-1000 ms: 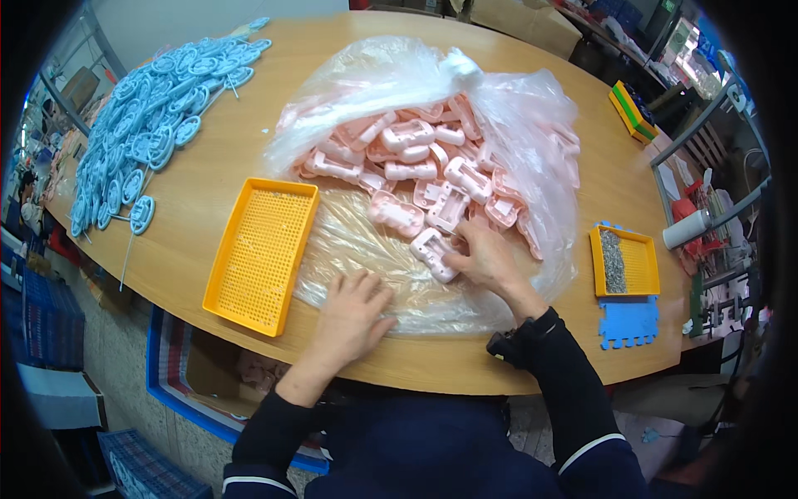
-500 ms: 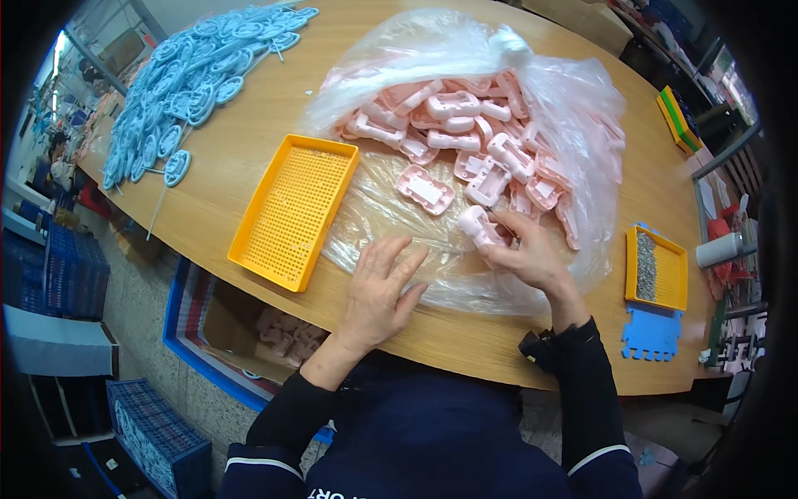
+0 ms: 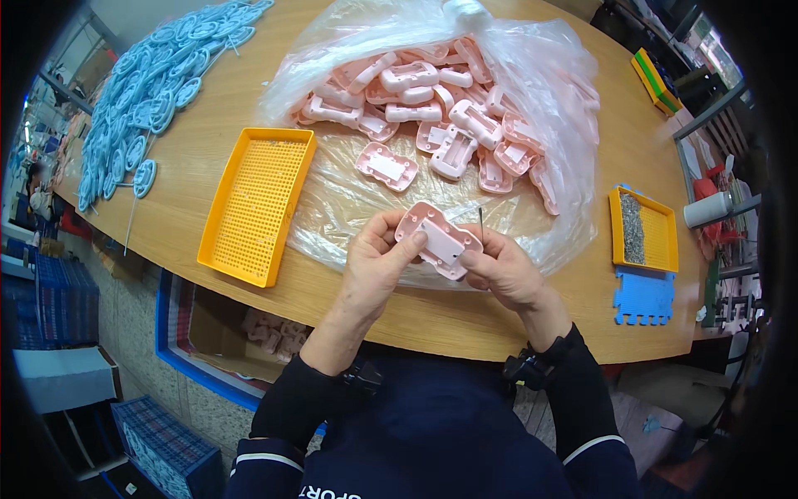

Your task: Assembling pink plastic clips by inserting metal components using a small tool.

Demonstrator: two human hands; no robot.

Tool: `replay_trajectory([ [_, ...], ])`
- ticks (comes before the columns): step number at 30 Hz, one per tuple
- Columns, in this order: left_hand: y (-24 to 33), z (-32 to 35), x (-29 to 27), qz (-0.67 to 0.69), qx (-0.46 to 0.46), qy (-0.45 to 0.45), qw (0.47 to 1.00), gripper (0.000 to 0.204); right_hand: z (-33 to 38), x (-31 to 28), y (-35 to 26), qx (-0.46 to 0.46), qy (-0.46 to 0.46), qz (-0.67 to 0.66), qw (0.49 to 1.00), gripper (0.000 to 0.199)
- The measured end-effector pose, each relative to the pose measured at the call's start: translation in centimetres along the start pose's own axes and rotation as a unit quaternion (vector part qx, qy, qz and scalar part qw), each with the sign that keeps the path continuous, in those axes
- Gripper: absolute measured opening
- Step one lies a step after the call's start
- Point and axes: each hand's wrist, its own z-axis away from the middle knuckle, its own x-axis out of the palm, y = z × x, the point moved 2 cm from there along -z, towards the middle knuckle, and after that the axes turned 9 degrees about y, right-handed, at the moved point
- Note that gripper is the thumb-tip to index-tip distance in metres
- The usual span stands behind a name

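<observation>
Head view, both hands now lifted off the clear plastic sheet (image 3: 349,208), left hand (image 3: 378,262) and right hand (image 3: 503,270) closed on one pale pink moulded plastic shell (image 3: 438,239), hollow side up, thin metal pin (image 3: 480,223) upright in right fingers.

Blue parts (image 3: 141,91) cut off at left; grey tray contents (image 3: 633,230) indistinct.

Pink plastic shell (image 3: 438,239) with a thin metal pin (image 3: 480,221) beside it, both held up over the table edge.

Rounded, lobed outline, pale pink, hollow side up with a lighter flat rectangular panel in its middle; tilted slightly, long axis running from upper left to lower right. Pinched at its left end by the left hand (image 3: 376,264), at its right end by the right hand (image 3: 505,268). Pin dark, slim, upright, just off the upper right corner of the shell.
</observation>
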Motion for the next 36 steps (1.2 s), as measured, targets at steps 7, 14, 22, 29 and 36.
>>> replay_trajectory([
  [7,0.3,0.5,0.6,-0.141,0.124,0.026,0.982,0.028,0.5,1.4,-0.5,-0.100,0.056,0.152,0.982,0.028],
  [14,1.3,0.5,0.7,-0.251,0.185,0.027,0.950,0.021,0.9,1.5,-0.6,-0.133,0.088,0.174,0.972,0.028],
  [22,1.6,0.4,0.3,-0.214,0.119,-0.006,0.970,0.019,1.4,1.6,-1.3,-0.084,0.095,0.162,0.979,0.023],
  [29,1.2,0.9,0.7,-0.202,0.088,-0.033,0.975,0.022,1.4,1.8,-1.6,-0.111,0.111,0.169,0.973,0.022],
  [36,1.6,1.0,0.9,-0.386,0.208,-0.008,0.899,0.024,1.3,1.2,-1.3,-0.121,0.115,0.204,0.965,0.022],
])
